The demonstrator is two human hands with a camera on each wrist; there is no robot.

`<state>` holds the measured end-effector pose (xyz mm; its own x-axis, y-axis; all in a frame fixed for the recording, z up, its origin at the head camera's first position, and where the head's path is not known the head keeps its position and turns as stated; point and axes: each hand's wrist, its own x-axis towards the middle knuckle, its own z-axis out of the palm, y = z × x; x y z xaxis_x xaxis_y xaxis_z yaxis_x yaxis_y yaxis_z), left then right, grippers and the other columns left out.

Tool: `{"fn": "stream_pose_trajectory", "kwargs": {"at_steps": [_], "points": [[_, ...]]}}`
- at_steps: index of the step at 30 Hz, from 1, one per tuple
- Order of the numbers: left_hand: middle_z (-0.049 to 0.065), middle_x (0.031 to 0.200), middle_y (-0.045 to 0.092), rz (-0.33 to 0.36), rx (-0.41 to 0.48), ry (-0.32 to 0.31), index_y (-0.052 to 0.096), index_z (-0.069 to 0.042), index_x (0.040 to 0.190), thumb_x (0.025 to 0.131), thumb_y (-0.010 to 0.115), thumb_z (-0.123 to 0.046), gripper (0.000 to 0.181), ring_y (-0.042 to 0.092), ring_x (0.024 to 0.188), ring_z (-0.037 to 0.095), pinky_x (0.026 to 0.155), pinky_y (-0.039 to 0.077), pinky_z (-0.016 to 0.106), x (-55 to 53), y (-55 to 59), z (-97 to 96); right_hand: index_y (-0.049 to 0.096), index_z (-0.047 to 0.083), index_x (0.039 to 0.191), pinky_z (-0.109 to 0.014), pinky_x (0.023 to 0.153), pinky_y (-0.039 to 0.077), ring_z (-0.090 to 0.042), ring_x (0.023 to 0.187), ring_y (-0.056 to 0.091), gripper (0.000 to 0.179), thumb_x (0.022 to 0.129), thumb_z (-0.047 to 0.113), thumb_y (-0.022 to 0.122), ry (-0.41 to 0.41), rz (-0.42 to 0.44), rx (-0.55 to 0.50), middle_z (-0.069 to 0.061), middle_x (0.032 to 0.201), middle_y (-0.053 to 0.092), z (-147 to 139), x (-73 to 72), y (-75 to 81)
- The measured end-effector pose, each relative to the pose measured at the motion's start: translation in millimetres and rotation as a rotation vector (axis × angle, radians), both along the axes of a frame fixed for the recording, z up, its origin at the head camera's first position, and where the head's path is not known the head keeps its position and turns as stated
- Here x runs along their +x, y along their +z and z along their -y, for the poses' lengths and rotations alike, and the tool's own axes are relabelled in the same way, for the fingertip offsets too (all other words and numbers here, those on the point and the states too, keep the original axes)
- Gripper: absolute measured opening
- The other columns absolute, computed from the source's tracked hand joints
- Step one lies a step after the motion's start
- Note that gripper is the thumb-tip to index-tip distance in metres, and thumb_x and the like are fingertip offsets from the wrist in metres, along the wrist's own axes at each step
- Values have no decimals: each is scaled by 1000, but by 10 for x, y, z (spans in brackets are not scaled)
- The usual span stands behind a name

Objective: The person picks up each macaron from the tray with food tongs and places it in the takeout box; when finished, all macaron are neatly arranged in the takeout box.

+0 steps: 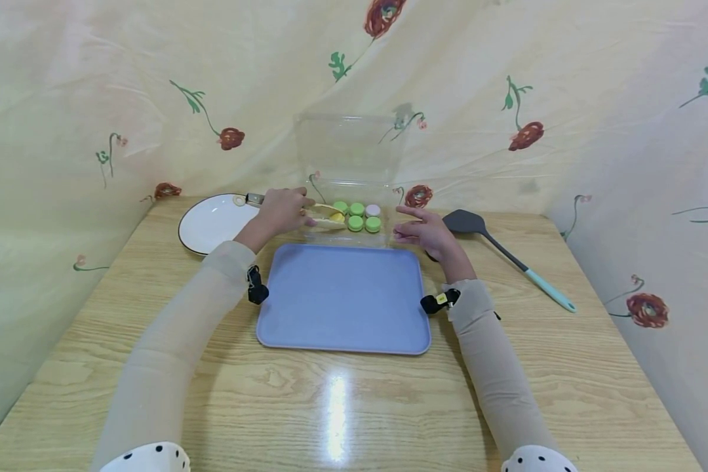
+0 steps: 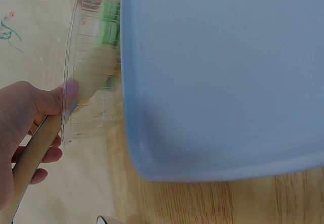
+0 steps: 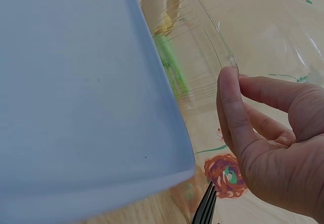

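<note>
My left hand (image 1: 280, 211) grips a pair of tongs (image 1: 329, 224) by the metal handle. Their pale tips reach into a clear plastic box (image 1: 354, 241), on either side of a yellow macaron (image 1: 337, 217). Whether the tips press on it I cannot tell. Beside it in the box lie several green macarons (image 1: 356, 223) and a pale lilac one (image 1: 373, 210). With thumb and fingers my right hand (image 3: 273, 133) pinches the rim of the box at its right end. The box's clear lid (image 1: 349, 147) stands raised at the back, against the cloth.
A blue tray (image 1: 343, 298) lies directly in front of the box. To the left is a white plate (image 1: 209, 226) with a dark rim. A grey spatula (image 1: 463, 221) with a turquoise handle lies at the right. Dark fork-like tines (image 3: 204, 206) show below my right hand.
</note>
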<state>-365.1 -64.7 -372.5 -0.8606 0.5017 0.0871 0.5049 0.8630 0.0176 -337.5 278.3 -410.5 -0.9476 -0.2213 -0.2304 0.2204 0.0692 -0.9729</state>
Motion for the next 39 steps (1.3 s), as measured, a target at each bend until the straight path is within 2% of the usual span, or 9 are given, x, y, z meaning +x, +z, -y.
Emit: {"fn": "stream_pose_trajectory", "kwargs": {"at_steps": [7,13,26,39], "points": [[9,106,65,-1,-3,0,68,-15,135,90,75,-47,55,57,77,21,63,45,38,-7,-11,1,36,7,158,-31,87,60,-14,88,73,60,102,3,58,3,-4,0,-12,107,75,6,5,6],[9,109,66,5,-5,2,68,-15,136,90,75,-48,56,59,79,22,65,48,40,-10,-15,-2,36,7,158,-31,86,60,-13,86,73,60,102,3,57,2,-8,0,-8,101,75,11,9,9],[10,115,64,3,-27,4,66,-16,138,90,74,-51,61,64,87,26,71,53,47,0,-22,-2,35,7,158,-32,89,60,-13,85,73,60,103,3,56,10,-15,-5,-6,98,75,1,26,10],[9,115,64,-11,-35,9,64,-16,140,91,72,-52,61,62,85,25,70,52,43,-17,-35,8,35,7,158,-32,89,60,-14,87,73,59,103,4,57,11,-20,6,-6,100,75,4,9,3]]}}
